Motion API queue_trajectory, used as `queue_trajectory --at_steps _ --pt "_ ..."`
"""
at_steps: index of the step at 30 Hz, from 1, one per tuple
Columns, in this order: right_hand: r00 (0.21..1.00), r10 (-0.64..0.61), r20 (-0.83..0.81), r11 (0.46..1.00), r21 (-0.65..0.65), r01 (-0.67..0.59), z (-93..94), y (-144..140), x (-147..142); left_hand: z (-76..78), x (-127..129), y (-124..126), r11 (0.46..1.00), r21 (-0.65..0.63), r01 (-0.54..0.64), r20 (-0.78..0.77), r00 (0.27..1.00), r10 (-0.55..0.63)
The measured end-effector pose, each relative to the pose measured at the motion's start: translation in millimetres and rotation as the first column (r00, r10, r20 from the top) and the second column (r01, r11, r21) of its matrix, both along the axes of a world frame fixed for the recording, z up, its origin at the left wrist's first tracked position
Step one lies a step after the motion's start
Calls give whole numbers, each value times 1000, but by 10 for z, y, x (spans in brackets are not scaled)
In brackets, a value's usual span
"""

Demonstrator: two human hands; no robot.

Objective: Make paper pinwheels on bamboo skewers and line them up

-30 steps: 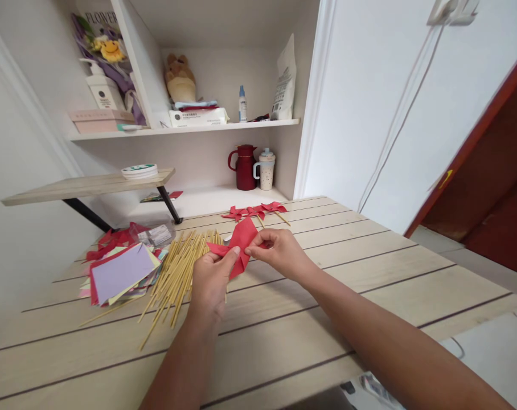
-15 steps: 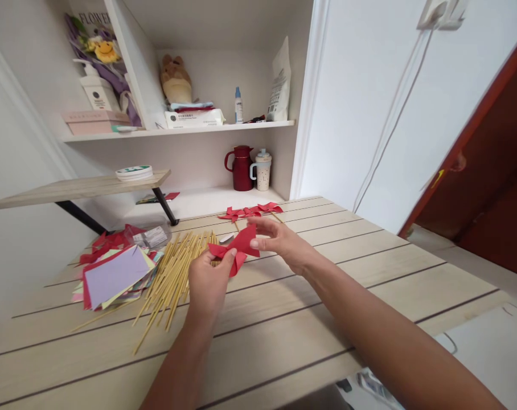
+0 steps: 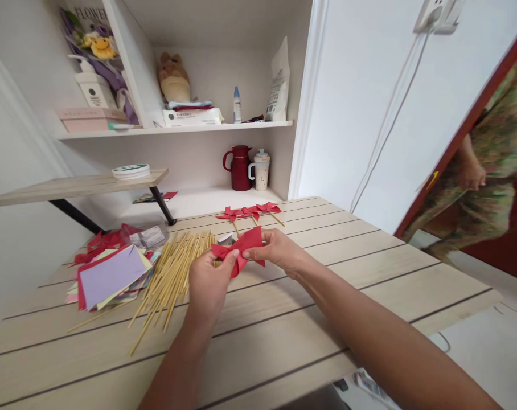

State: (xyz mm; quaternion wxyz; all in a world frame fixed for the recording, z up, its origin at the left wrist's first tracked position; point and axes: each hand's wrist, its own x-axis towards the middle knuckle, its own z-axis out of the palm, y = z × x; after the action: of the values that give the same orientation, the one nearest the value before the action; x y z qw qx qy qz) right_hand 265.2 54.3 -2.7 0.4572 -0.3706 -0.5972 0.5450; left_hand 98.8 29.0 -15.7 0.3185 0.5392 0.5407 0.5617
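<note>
A red folded paper piece (image 3: 241, 249) is held above the wooden table (image 3: 369, 273) between both hands. My left hand (image 3: 209, 282) pinches its middle with thumb and fingers. On its right flap my right hand (image 3: 273, 250) grips with the fingertips. Just left of the hands lies a heap of bamboo sticks (image 3: 173, 273). Beyond them, at the table's far edge, rest finished red pinwheels on sticks (image 3: 250, 213).
A stack of coloured paper sheets (image 3: 111, 273) lies at the left, with red scraps and a plastic packet (image 3: 150, 234) behind it. Shelves at the back hold a red jug (image 3: 240, 168) and a mug (image 3: 261, 169). A person in patterned clothes (image 3: 484, 165) passes the doorway at right.
My right hand folded the red paper's right flap down toward the centre. A person has come into view in the doorway at right. The camera shifted slightly.
</note>
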Motion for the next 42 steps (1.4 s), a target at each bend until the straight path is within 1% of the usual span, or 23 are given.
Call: queue_trajectory --at_steps 6,9,11,13,15,16,18,20,23,26,30,35,38,40,42 --pt "999 -9 34 1000 16 8 -8 -17 -34 -26 0 26 999 -36 4 12 1000 -4" --pt "998 -57 24 998 -3 57 -13 -34 -84 -51 -3 43 998 -65 -1 47 999 4" --pt "995 -104 -1 994 -39 103 -26 -35 -115 -61 -5 50 997 -63 51 111 993 -43" --pt "990 -133 -54 990 -63 129 -49 -20 -132 -65 -9 58 991 -18 131 211 969 -125" --pt "979 -147 -140 988 -67 139 -75 9 -137 -67 -19 66 987 29 159 309 937 -160" --pt "969 -159 -188 986 -73 148 -86 26 -137 -69 -26 69 989 30 143 351 925 -144" --pt "940 -194 -282 979 -109 170 -103 58 -137 -74 -38 71 996 -13 93 405 911 -80" --pt "903 -235 -359 968 -169 185 -117 83 -140 -79 -42 65 993 -62 98 438 897 -61" --pt "858 -263 -440 958 -227 177 -144 100 -156 -80 -13 36 975 -77 206 486 862 -144" --pt "838 -243 -489 965 -213 155 -172 90 -188 -80 51 5 955 -50 293 502 834 -230" --pt "818 -194 -541 978 -176 115 -185 29 -263 -122 136 7 941 6 337 477 827 -299" --pt "813 -163 -559 981 -179 74 -186 -70 -389 -164 182 36 946 72 317 511 803 -308" --pt "814 -191 -549 977 -183 106 -188 -105 -441 -149 185 38 937 144 318 538 770 -344" --pt "808 -203 -553 976 -183 121 -186 -118 -456 -147 180 41 955 130 266 551 781 -293" --pt "801 -203 -563 976 -182 119 -178 -127 -458 -159 173 49 976 73 206 559 802 -212"
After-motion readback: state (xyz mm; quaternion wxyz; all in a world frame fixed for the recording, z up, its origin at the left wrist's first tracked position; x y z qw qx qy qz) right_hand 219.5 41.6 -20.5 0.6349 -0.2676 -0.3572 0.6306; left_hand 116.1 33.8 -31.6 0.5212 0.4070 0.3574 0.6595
